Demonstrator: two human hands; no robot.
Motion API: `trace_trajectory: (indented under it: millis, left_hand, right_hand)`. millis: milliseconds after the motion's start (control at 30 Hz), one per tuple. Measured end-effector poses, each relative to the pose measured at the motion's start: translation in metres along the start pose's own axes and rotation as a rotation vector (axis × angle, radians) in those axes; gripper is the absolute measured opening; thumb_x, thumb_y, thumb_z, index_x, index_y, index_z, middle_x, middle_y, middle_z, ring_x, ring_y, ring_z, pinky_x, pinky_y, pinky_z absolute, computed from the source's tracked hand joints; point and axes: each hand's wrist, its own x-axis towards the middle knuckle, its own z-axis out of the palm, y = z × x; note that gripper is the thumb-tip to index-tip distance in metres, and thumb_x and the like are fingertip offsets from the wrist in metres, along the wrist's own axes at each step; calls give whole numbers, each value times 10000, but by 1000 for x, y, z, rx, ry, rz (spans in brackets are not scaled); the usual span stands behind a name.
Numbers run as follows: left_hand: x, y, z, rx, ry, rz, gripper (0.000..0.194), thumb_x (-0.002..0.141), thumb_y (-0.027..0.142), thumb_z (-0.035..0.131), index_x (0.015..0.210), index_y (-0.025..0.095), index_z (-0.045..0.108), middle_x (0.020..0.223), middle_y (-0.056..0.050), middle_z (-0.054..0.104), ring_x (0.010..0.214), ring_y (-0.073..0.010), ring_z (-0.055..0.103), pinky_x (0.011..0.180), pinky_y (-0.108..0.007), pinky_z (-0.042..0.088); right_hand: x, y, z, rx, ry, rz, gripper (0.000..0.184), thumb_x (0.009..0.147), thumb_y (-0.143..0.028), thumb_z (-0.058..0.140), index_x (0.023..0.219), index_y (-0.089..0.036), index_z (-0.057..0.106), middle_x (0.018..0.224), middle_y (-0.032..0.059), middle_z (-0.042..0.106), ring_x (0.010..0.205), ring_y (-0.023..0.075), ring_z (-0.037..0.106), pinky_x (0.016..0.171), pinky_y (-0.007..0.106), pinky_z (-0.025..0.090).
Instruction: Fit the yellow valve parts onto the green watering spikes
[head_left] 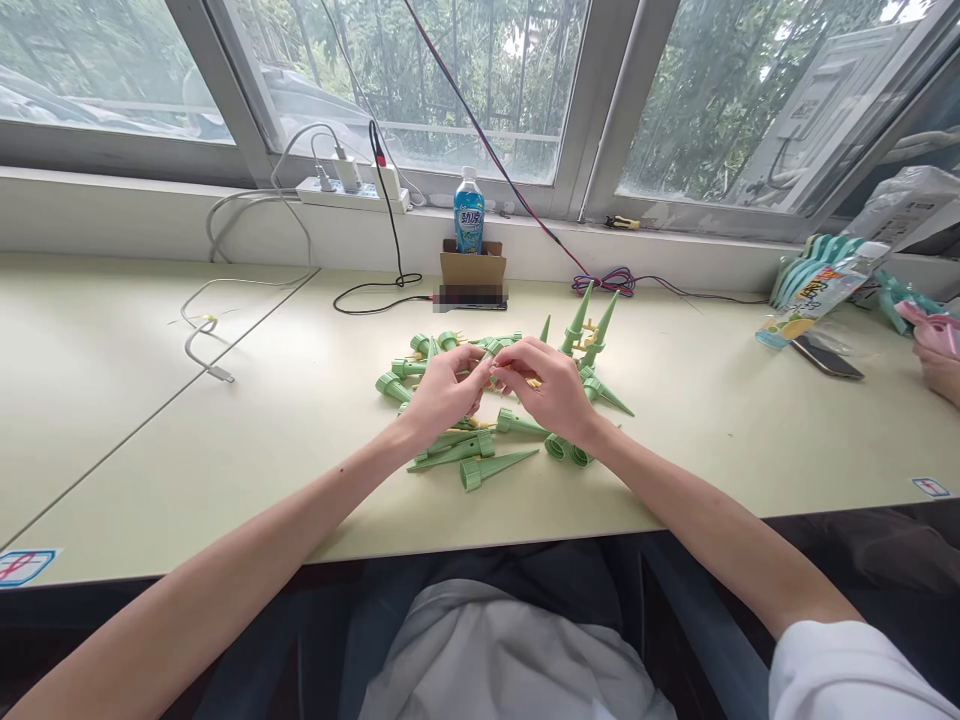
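Note:
My left hand [444, 392] is closed around a green plastic plant watering spike [492, 348], whose ribbed collar shows between the two hands. Meeting it from the other side, my right hand [553, 388] has thumb and fingers pinched together at the spike; what they grip is too small or hidden to make out. Several like spikes lie around and beneath the hands, among them a loose spike [495, 468] nearest me. Behind my right hand, a spike [577, 322] stands upright beside another, with small yellow valve pieces [589, 336] on them.
A blue drink bottle [469, 215] and an open cardboard box [472, 272] are at the back. Cables run over the table [300, 400] from a power strip [352, 195]. At right are a clear bottle [821, 292], a phone [827, 357] and another person's hand [939, 372].

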Motion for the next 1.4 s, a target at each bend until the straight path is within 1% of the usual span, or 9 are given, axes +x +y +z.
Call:
trace_trajectory:
  millis: [300,700,867,1033,1267,1400]
  left_hand:
    - [-1,1,0,21,-8,3,255,895,437,607,856,185,589,668,17,520,476,-79,444,428,-217,363]
    - [0,0,0,57,-9,12,263,908,442,591,857,184,575,659,20,517,482,-83,447,424,-214,365]
    - [-1,1,0,77,-4,26,255,908,431,594,863,180,586,669,19,524,487,-82,447,413,-213,363]
    - [-1,2,0,89,0,28,255,909,426,593,866,175,591,699,9,551,489,-80,453,411,-217,369]
    - [-2,3,1,115,7,26,251,912,420,592,851,176,593,660,13,541,488,-83,447,415,-216,362]
    - [-2,3,1,124,9,30,253,912,419,593,851,174,591,682,8,551,499,-84,457,421,-215,371]
  right_hand:
    - [0,1,0,-22,2,-4,97,978,-257,574,917,-219,640,907,40,642,752,141,641,679,293,593]
    - [0,3,1,-21,13,-53,96,982,-218,569,915,-206,637,894,35,633,727,125,632,660,276,587]
    - [-1,4,1,-10,2,-40,105,990,-231,557,921,-212,634,897,30,627,687,114,631,629,268,592]
    - [-2,5,1,-19,3,-44,100,989,-225,558,926,-211,634,902,29,624,716,118,642,629,262,595]
    - [-1,6,1,-21,3,-56,93,981,-188,562,922,-206,632,895,27,614,714,114,647,617,249,591]
    - [-2,6,1,-29,4,-55,95,982,-186,560,927,-210,634,906,29,621,721,115,652,617,249,599]
